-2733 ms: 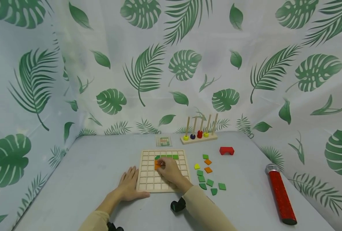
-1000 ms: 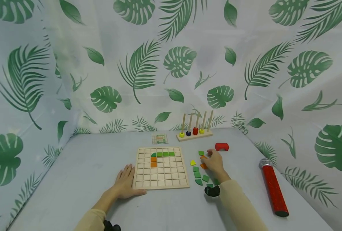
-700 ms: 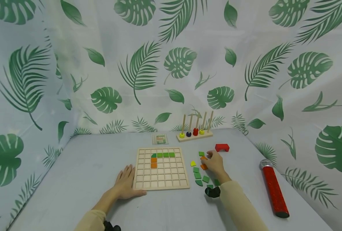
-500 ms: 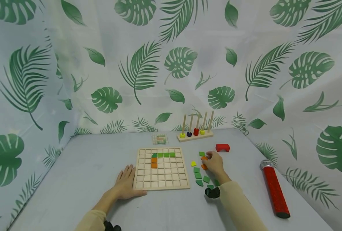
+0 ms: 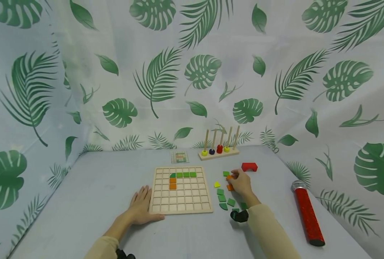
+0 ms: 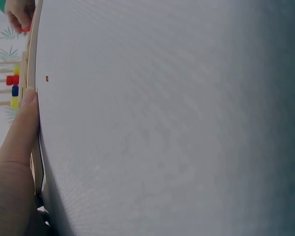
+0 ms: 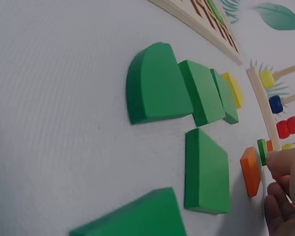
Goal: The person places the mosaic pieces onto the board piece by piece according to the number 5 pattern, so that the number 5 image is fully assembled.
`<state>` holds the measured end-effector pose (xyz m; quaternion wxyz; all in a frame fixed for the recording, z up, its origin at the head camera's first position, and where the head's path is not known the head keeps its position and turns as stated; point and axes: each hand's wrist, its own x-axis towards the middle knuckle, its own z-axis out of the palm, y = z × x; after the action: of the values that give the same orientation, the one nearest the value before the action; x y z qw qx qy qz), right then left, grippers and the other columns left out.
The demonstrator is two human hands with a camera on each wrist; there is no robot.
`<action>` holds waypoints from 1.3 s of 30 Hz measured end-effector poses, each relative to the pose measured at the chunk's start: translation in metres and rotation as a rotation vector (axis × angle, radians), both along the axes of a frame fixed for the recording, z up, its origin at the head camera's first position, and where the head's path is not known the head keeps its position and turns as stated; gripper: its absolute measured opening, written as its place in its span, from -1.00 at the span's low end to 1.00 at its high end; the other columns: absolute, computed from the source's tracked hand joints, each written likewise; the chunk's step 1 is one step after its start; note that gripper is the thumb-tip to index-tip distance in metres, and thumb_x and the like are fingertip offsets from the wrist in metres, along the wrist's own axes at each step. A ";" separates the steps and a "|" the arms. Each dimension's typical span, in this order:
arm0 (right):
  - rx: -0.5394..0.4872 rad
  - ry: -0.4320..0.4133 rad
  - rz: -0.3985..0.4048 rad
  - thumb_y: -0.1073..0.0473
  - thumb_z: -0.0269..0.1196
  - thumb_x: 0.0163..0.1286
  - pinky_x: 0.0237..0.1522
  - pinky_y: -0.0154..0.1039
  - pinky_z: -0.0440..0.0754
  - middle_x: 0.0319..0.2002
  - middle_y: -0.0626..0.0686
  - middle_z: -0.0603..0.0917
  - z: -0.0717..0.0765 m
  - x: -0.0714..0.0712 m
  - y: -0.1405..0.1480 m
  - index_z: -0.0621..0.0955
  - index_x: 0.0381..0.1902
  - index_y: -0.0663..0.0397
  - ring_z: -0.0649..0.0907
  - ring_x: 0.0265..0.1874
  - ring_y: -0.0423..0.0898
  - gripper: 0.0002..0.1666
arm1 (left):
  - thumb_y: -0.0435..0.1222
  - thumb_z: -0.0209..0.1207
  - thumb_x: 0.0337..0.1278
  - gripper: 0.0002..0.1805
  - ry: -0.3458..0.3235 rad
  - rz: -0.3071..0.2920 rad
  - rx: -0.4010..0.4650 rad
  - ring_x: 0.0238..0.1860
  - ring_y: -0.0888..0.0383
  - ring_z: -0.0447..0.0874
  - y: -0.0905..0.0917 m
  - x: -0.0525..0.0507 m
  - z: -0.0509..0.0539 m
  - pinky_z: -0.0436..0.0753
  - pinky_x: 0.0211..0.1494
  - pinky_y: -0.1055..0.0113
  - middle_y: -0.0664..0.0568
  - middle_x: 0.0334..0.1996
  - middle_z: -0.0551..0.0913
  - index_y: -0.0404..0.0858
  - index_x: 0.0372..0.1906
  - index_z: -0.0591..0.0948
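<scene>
My right hand (image 5: 242, 182) reaches into the loose tiles right of the wooden grid board (image 5: 182, 208). Its thumb and fingers pinch an orange tile (image 5: 229, 177), partly hidden by the fingertips. A second orange tile (image 5: 230, 187) lies just below. In the right wrist view the fingers (image 7: 280, 160) show at the right edge. My left hand (image 5: 140, 208) rests flat with fingers spread at the board's lower left corner, and its thumb (image 6: 23, 125) touches the board's edge. On the board sit a rounded green tile (image 5: 173, 175), a row of green tiles (image 5: 186, 175) and two orange tiles (image 5: 172, 183).
Several green tiles (image 5: 222, 198) and a yellow tile (image 5: 217, 184) lie right of the board. Behind stand a pattern card (image 5: 180, 157) and a peg stand (image 5: 218, 155) with coloured beads. A red arch block (image 5: 249, 167) and a red glittery tube (image 5: 309, 216) lie farther right.
My right hand has left the board and moved right to the loose tiles, where it now pinches an orange one. In the last second it has barely moved. My left hand stays put.
</scene>
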<state>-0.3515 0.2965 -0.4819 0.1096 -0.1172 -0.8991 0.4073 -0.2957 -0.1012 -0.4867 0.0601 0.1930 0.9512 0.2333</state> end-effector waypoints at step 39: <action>0.047 0.273 0.463 0.44 0.26 0.17 -0.15 -0.17 0.60 -0.22 0.08 0.61 -0.003 -0.010 -0.114 0.57 -0.05 0.30 0.59 -0.22 -0.04 -0.66 | 0.37 0.23 -0.24 0.34 0.007 -0.008 -0.021 0.45 -0.24 -0.29 -0.001 -0.005 -0.008 -0.23 0.40 -0.15 -0.32 0.45 -0.09 -0.47 0.44 -0.04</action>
<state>-0.3617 0.1820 -0.4848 0.1363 0.1500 -0.8882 0.4124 -0.3005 -0.1026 -0.4942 0.0598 0.1969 0.9530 0.2225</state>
